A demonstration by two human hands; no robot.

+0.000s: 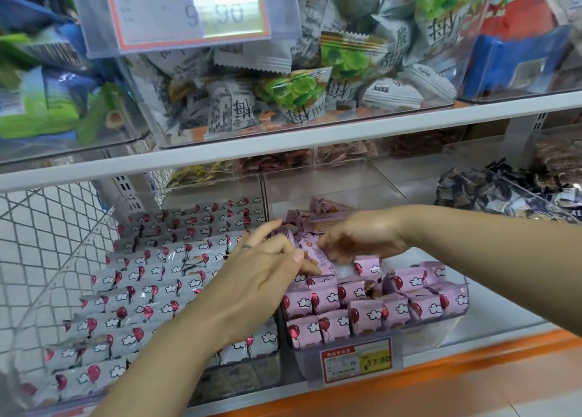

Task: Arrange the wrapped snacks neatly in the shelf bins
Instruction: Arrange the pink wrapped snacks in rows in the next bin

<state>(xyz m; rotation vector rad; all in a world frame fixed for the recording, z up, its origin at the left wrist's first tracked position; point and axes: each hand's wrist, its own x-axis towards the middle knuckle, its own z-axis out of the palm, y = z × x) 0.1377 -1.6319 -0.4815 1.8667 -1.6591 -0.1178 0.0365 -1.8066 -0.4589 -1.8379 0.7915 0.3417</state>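
Shop shelving: white shelf boards (283, 142), orange front edge (472, 363) on the lower tier. Upper tier holds a clear bin of grey and green packs (293, 92), with a price label (189, 10) on its front.

Lower tier, from left:
- Wire mesh panel (47, 227).
- Left bin (78, 249), filled with grey-white packs (141, 290), red balloon print, laid in overlapping rows front to back.
- Left hand (261, 271) reaches across that bin's right edge into the middle bin (330, 177). Index finger straight, pointing to the back; thumb and lower fingers pinch a tilted pink pack (315, 254).
- Right hand (359, 234) comes in from the right, palm down, fingers curled onto the far end of that pack, just in front of a loose heap (318, 212) of pink wrappers. Whether these fingers actually grip: cannot tell.
- Pink packs (378, 309) at the front of the middle bin stand upright in rows, touching one another.
- Yellow price tag (357, 361) on the bin front.
- Far right: dark wrapped sweets (491, 193) in another bin, well apart from both hands.
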